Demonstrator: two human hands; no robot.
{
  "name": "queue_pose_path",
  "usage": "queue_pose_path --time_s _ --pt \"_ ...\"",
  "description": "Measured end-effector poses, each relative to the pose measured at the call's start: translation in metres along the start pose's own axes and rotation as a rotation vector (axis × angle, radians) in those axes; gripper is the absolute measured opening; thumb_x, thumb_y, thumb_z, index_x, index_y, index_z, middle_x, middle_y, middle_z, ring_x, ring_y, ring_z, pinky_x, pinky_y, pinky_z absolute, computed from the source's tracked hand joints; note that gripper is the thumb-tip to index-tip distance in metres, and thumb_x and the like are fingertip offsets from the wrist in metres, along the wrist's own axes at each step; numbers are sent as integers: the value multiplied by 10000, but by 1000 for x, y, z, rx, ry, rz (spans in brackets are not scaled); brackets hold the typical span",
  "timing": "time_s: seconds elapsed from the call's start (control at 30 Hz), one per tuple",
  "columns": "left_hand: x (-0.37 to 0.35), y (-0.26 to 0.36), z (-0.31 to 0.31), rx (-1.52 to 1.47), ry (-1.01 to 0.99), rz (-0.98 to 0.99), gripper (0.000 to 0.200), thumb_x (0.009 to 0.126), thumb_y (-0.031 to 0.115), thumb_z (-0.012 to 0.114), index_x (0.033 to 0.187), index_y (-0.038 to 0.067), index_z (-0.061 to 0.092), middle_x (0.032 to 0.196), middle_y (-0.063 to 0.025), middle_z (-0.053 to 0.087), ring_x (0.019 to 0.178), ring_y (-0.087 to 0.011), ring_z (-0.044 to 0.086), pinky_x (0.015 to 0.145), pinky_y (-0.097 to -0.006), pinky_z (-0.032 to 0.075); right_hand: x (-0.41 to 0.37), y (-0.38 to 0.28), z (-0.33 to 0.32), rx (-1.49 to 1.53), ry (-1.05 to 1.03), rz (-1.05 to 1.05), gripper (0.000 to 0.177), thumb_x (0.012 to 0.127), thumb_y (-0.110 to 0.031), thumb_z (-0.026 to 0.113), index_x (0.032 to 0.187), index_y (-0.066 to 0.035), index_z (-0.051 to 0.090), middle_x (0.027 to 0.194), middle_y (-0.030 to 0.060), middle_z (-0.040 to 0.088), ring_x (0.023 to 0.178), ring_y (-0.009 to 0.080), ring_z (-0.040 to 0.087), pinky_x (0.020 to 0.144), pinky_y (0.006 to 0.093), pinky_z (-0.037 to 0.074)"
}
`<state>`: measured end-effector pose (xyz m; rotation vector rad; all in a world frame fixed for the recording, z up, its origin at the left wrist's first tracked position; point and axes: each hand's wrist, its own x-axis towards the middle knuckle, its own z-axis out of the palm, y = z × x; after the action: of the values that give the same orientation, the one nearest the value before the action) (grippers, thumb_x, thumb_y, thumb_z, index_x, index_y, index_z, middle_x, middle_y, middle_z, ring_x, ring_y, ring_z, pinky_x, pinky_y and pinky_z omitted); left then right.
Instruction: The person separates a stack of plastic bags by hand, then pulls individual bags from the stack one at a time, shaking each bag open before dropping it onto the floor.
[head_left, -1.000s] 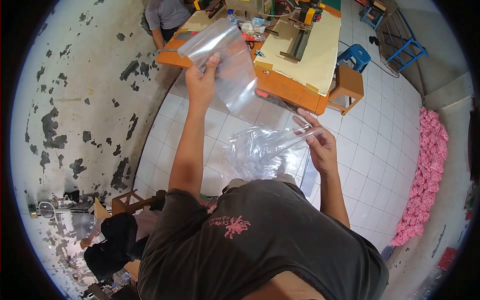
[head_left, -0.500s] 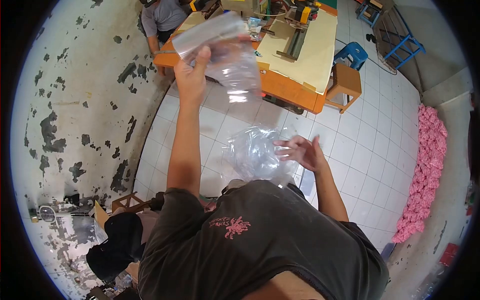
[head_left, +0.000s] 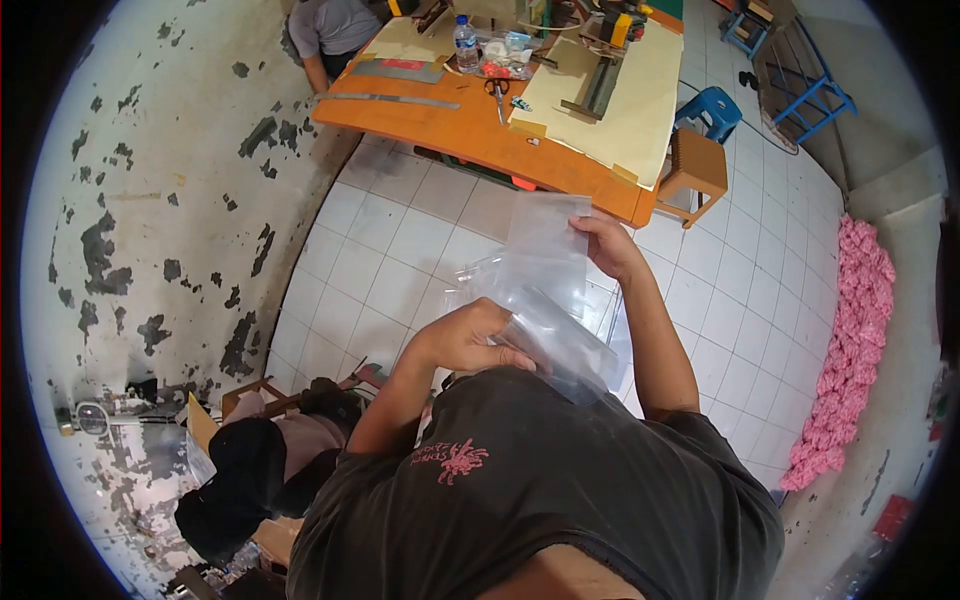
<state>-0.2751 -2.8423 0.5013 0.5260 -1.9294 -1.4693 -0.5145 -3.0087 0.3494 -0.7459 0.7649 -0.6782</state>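
In front of my torso I hold a clear plastic sheet (head_left: 545,235) between both hands. My right hand (head_left: 610,248) pinches its upper right edge, thumb and fingers closed on it. My left hand (head_left: 470,338), low and close to my shirt, is closed on the lower, folded part of the plastic (head_left: 565,348), which curls across my lap. Beneath and behind it, more loose clear plastic (head_left: 475,275) shows, with shiny creased edges.
An orange table (head_left: 400,108) ahead bears a water bottle (head_left: 465,45), scissors (head_left: 497,97), a metal ruler (head_left: 390,99) and a metal bar (head_left: 597,90). A person (head_left: 335,35) sits at its left. Stools (head_left: 697,165) stand right; a pink braided bundle (head_left: 850,350) lies along the wall.
My left hand has come down from over the table to my lap with the plastic. My right hand, formerly apart and open, has risen and gripped the sheet's edge.
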Motion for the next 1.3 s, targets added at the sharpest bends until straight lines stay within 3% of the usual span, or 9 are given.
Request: queue_pose_path --time_s 0.13,0.23,0.37,0.43,0.53,0.8,0.97,1.17,1.3 --pt "-20 -5 6 12 136 -85 156 871 124 675 976 13 708 928 -103 725 883 -250 687 821 -334 507 10 -6 15 -583 108 -141 232 910 -198 633 1078 -41 661 1023 13 657 925 100 588 860 292 454" --pt "-33 -30 9 169 283 -139 145 876 94 662 988 13 703 957 -107 717 911 -235 677 840 -325 497 21 -29 38 -241 193 -369 240 943 -198 606 1106 -25 640 1020 16 646 913 96 577 844 274 450" --pt "-42 -73 9 203 743 -234 232 929 173 622 1061 -15 653 1115 -111 680 1053 -165 608 923 -310 450 -6 -102 100 -79 116 -700 211 971 -195 574 1086 -19 576 1008 83 643 981 222 643 870 382 539" --pt "-43 -88 7 -52 1390 -251 313 969 214 578 1187 -10 584 1272 -108 603 1210 -165 514 1032 -305 363 -28 -129 123 -37 63 -795 211 977 -192 563 1082 -9 565 1016 99 639 989 244 647 882 413 543" --pt "-46 -113 -7 20 1536 -233 434 1002 282 523 1323 -6 469 1382 -93 508 1288 -171 438 1078 -318 306 -64 -139 142 -223 -61 -973 213 956 -197 612 1054 -10 586 923 20 594 785 82 490 696 243 388" --pt "-12 -145 -21 -568 1322 -253 746 963 598 431 1356 -36 451 1389 -130 477 1309 -228 422 1108 -340 289 -118 -101 146 54 -205 -1021 475 920 -179 643 1326 8 484 1280 116 567 1189 226 522 1014 366 385" --pt "6 -94 -5 -1227 592 -87 1147 789 875 217 1435 -65 329 1467 -202 405 1350 -313 407 1131 -426 290 -129 -78 114 -142 -212 -785 435 897 -227 686 1235 20 568 1203 99 607 1147 206 537 1007 358 384" --pt "27 -72 -19 -1197 665 16 707 977 518 385 1477 28 290 1464 -253 379 1343 -390 398 1113 -497 319 -129 -50 86 -362 -278 -650 491 888 -268 686 1265 21 560 1310 142 532 1235 240 478 1048 382 350" --pt "45 -23 -43 -803 703 -36 610 967 240 540 1476 30 278 1337 -263 512 1191 -407 555 968 -445 491 -103 -36 71 -303 -93 -655 888 758 -445 777 1428 -17 383 1486 176 348 1423 295 260 1130 422 240"
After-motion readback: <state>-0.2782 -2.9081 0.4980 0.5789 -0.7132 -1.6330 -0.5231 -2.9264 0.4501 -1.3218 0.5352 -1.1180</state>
